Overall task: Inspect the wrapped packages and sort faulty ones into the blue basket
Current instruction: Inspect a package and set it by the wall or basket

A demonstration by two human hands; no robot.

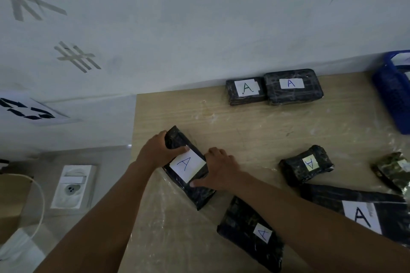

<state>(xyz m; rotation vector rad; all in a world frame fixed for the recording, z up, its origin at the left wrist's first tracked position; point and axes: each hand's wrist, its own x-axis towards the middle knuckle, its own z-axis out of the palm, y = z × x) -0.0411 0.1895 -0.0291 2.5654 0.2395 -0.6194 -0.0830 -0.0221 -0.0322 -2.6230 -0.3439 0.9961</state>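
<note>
A long black wrapped package (188,167) with a white label marked "A" lies slantwise near the left edge of the wooden table (255,122), held between both hands. The left hand (159,150) clasps its far end, fingers curled over the top corner and thumb laid along the label's upper edge; the forearm runs down to the bottom left of the view. The right hand (218,168) presses on the package's right side, palm down, fingers spread over the edge and thumb tip touching the label's lower corner, so both hands are closed on the package; whether it rests flat on the table or is tipped up slightly cannot be told. Just below it another dark package (248,235) with an "A" label lies partly under the right forearm. To the right sits a small package (307,165) whose label reads upside down, and below that a large flat package (359,206) is cut by the frame edge and crossed by the arm. A mottled package (392,170) at the far right is also cropped, its label too small to read. Two labelled packages (274,90) lie touching side by side against the wall. The blue basket (392,95) stands at the table's right edge, only part of it visible, its contents unclear. The whole scene is dim.
</note>
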